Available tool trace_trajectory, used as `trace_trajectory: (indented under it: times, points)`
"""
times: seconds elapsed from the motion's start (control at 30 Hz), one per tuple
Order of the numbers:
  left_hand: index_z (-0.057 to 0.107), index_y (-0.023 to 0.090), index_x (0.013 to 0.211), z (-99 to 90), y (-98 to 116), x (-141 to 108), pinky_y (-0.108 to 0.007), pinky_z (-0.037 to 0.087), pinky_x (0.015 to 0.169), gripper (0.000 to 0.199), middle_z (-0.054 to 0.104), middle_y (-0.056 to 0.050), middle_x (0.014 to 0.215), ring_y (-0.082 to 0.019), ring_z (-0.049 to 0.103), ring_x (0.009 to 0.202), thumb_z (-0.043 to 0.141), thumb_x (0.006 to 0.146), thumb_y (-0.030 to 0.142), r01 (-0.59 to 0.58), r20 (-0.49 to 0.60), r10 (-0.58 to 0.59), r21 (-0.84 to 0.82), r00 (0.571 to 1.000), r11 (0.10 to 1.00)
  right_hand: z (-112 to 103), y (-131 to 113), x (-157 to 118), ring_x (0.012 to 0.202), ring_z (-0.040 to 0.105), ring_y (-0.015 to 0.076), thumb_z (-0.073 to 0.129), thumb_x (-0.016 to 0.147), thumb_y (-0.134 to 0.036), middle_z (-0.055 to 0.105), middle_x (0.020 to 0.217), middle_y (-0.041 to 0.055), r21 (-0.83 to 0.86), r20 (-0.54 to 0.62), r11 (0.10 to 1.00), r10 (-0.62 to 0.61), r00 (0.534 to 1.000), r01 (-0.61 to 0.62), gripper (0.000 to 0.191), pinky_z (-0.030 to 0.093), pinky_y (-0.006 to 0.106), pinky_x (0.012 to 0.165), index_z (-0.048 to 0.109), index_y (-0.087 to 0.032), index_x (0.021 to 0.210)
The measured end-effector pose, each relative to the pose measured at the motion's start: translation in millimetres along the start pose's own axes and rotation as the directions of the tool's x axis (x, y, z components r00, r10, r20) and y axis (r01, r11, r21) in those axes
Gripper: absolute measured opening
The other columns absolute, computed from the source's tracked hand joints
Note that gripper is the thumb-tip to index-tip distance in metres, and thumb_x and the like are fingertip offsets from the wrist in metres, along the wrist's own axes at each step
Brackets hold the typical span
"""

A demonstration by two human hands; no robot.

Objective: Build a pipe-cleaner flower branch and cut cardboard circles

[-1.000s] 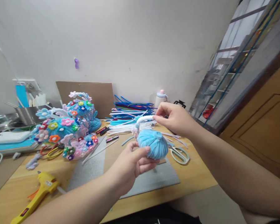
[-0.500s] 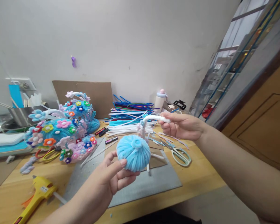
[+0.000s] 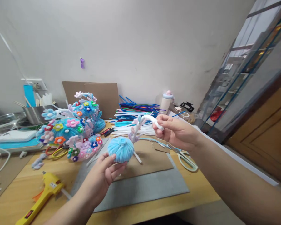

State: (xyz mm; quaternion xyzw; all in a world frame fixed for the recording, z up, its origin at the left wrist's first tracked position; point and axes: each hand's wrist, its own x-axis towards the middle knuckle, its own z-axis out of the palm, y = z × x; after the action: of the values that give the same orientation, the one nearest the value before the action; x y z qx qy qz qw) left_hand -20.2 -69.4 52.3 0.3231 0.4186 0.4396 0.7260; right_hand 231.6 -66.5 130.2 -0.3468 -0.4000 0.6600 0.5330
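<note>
A light-blue pipe-cleaner ball [image 3: 121, 149], ribbed like a pumpkin with a small coil on top, rests in my left hand [image 3: 105, 170], fingers beneath and thumb at its side. My right hand [image 3: 172, 129] pinches the free end of a curved white pipe-cleaner stem [image 3: 150, 118]. Small blue and lilac fuzzy pieces [image 3: 134, 134] sit along the stem's lower part, behind the ball. Whether stem and ball are joined I cannot tell. Both are held above a cardboard sheet [image 3: 152, 165] on a grey mat [image 3: 150, 190].
Left stand colourful pipe-cleaner flower pieces [image 3: 70, 131] and a yellow glue gun [image 3: 46, 193]. Bundled pipe cleaners [image 3: 135, 115] lie at the back beside a bottle [image 3: 166, 101]. Scissors [image 3: 187, 161] lie right, below my right forearm. Cardboard [image 3: 103, 97] leans on the wall.
The ball has moved left and sits slightly farther off. The stem now bends more sharply, its held end pointing downward. The camera view has shifted left.
</note>
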Motion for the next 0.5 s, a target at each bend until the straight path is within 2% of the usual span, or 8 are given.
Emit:
trace_trajectory:
  times: [0.17, 0.3, 0.37, 0.43, 0.47, 0.5]
  points:
    - [0.049, 0.019, 0.103, -20.1, -13.3, 27.2, -0.031, 0.055, 0.082, 0.031, 0.07, -0.008, 0.098, -0.019, 0.071, 0.086, 0.067, 0.078, 0.017, -0.027, -0.063, 0.028, 0.024, 0.998, 0.999, -8.2, -0.7, -5.3, 0.06, 0.053, 0.0056, 0.076, 0.071, -0.023, 0.06, 0.071, -0.002, -0.041, -0.038, 0.999, -0.009, 0.999, 0.007, 0.025, 0.045, 0.017, 0.058, 0.051, -0.018, 0.071]
    - [0.046, 0.02, 0.104, -21.9, -19.3, 43.0, -0.033, 0.054, 0.079, 0.04, 0.069, -0.007, 0.093, -0.02, 0.071, 0.081, 0.072, 0.074, 0.017, -0.057, -0.074, 0.063, 0.077, 0.995, 0.995, -17.9, 1.4, -8.5, 0.061, 0.053, 0.0066, 0.073, 0.074, -0.024, 0.06, 0.072, -0.0018, -0.071, -0.005, 0.996, -0.053, 0.999, 0.052, 0.022, 0.045, 0.019, 0.058, 0.053, -0.018, 0.071]
    - [0.046, 0.021, 0.105, -20.3, -18.1, 47.6, -0.033, 0.054, 0.077, 0.044, 0.069, -0.006, 0.09, -0.02, 0.07, 0.078, 0.075, 0.071, 0.019, -0.133, -0.069, 0.147, 0.175, 0.987, 0.976, -22.5, 2.6, -9.8, 0.061, 0.053, 0.007, 0.072, 0.077, -0.024, 0.06, 0.073, -0.0015, -0.078, 0.025, 0.994, -0.072, 0.997, 0.074, 0.02, 0.044, 0.019, 0.058, 0.053, -0.018, 0.072]
    - [0.05, 0.021, 0.105, -20.6, -16.0, 52.5, -0.03, 0.053, 0.076, 0.045, 0.068, -0.005, 0.09, -0.019, 0.069, 0.078, 0.076, 0.068, 0.021, -0.286, -0.033, 0.318, 0.355, 0.947, 0.89, -26.1, 3.5, -11.1, 0.061, 0.053, 0.0074, 0.071, 0.078, -0.025, 0.061, 0.074, -0.001, -0.083, 0.045, 0.994, -0.073, 0.996, 0.077, 0.019, 0.044, 0.02, 0.058, 0.054, -0.018, 0.073]
    - [0.052, 0.021, 0.107, -22.3, -15.5, 55.8, -0.03, 0.052, 0.079, 0.045, 0.067, -0.005, 0.094, -0.02, 0.068, 0.082, 0.076, 0.068, 0.021, -0.374, 0.011, 0.419, 0.471, 0.908, 0.799, -27.5, 3.7, -11.9, 0.061, 0.053, 0.0076, 0.071, 0.078, -0.025, 0.061, 0.074, -0.0008, -0.083, 0.051, 0.994, -0.069, 0.996, 0.073, 0.019, 0.044, 0.02, 0.058, 0.054, -0.019, 0.073]
    - [0.055, 0.022, 0.108, -25.2, -15.8, 60.0, -0.03, 0.051, 0.083, 0.045, 0.066, -0.006, 0.1, -0.021, 0.067, 0.087, 0.075, 0.068, 0.02, -0.453, 0.074, 0.517, 0.598, 0.853, 0.661, -28.6, 3.9, -12.7, 0.061, 0.053, 0.0076, 0.071, 0.078, -0.026, 0.061, 0.074, -0.0008, -0.081, 0.053, 0.994, -0.064, 0.997, 0.068, 0.019, 0.044, 0.02, 0.058, 0.054, -0.019, 0.073]
